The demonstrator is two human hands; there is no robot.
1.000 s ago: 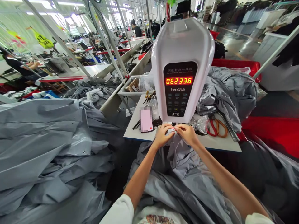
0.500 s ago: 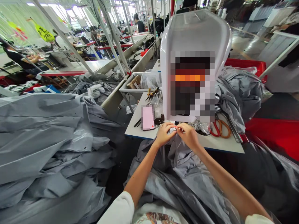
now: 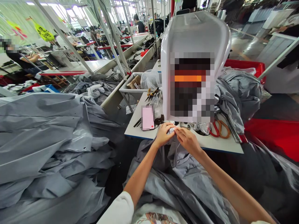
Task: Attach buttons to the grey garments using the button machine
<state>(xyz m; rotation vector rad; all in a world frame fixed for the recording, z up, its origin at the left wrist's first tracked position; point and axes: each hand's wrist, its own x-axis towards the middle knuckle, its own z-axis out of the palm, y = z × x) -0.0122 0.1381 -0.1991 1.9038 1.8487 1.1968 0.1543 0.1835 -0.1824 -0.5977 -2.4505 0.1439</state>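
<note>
My left hand is closed on the edge of a grey fabric at the table's front, below a white machine head. Beside it, my right hand has its fingers together and bent, its fingertips meeting the same edge close to the left ones. The rest of this cloth hangs off the table and spreads in folds over my lap. My fingers partly hide the spot where they pinch, and what lies under the machine head there is hard to make out.
On the white table lie a pink phone, yellow-handled pliers and scissors with red and orange handles. A large grey fabric pile stands left. More grey cloth lies right, near a red bin.
My right hand has turned and dropped slightly, its fingers now more stretched over the cloth edge. A small red spot at the fingertips no longer shows. My left hand stays nearly in place.
</note>
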